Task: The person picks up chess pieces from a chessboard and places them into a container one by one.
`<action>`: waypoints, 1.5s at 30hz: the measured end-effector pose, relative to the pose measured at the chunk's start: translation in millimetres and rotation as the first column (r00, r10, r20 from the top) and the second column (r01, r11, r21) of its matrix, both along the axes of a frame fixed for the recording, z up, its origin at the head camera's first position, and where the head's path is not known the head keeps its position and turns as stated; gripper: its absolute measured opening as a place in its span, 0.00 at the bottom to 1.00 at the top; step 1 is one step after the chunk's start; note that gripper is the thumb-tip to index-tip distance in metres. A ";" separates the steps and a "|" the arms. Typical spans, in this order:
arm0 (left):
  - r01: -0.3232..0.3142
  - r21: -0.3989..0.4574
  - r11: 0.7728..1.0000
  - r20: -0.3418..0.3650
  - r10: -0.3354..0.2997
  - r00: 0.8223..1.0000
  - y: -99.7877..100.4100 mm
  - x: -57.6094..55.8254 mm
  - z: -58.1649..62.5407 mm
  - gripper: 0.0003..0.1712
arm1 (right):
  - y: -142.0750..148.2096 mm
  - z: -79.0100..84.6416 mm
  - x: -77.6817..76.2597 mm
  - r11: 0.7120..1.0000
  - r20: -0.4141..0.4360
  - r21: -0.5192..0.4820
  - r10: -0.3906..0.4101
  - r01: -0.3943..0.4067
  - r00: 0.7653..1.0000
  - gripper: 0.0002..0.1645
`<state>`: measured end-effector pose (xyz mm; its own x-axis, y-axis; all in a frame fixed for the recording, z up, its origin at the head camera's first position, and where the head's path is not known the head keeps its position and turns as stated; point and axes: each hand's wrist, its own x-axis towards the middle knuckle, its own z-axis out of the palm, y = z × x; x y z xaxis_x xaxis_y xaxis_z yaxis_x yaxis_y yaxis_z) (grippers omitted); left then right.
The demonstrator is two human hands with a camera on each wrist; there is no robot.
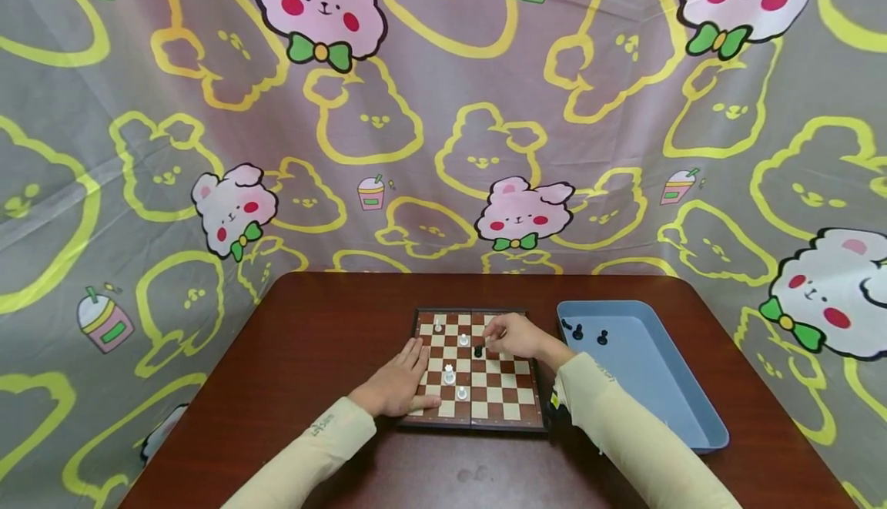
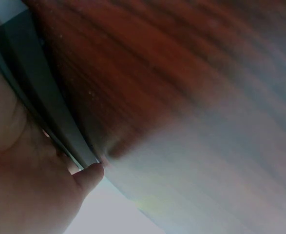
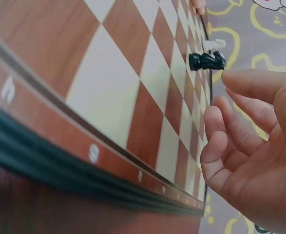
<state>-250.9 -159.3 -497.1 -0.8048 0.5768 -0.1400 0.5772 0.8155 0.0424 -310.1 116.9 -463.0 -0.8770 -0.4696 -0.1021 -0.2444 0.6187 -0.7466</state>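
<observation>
A chessboard (image 1: 499, 393) with brown and cream squares lies on the table. My left hand (image 1: 398, 382) rests on its left side with the fingers straight and the thumb over the near squares. In the left wrist view, the palm (image 2: 26, 195) lies along the board's dark edge (image 2: 50, 92). My right hand (image 1: 516, 336) hovers over the right half, fingers loosely bent. Its fingertips are close to a black knight (image 3: 206, 61) standing upright, with a gap between them in the right wrist view. Several white pieces, including a larger one (image 1: 449, 375), stand on the left half.
A blue-grey tray (image 1: 665, 386) sits to the right of the board, with several black pieces (image 1: 578, 332) at its far end. The right forearm passes over the tray's near left side. A patterned cloth (image 1: 416, 185) hangs behind the brown table (image 1: 319, 324).
</observation>
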 end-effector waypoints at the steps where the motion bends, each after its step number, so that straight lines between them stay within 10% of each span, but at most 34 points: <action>1: 0.001 0.002 1.000 -0.001 -0.001 1.000 0.1 0.1 0.3 0.56 | -1.7 -1.1 0.2 1.000 -0.003 0.005 -0.001 0.001 1.000 0.11; 45: 0.009 -0.001 1.000 -0.007 -0.009 1.000 -0.5 0.4 -2.8 0.56 | -2.8 -7.7 2.7 0.995 -0.054 0.049 0.091 -0.088 0.994 0.07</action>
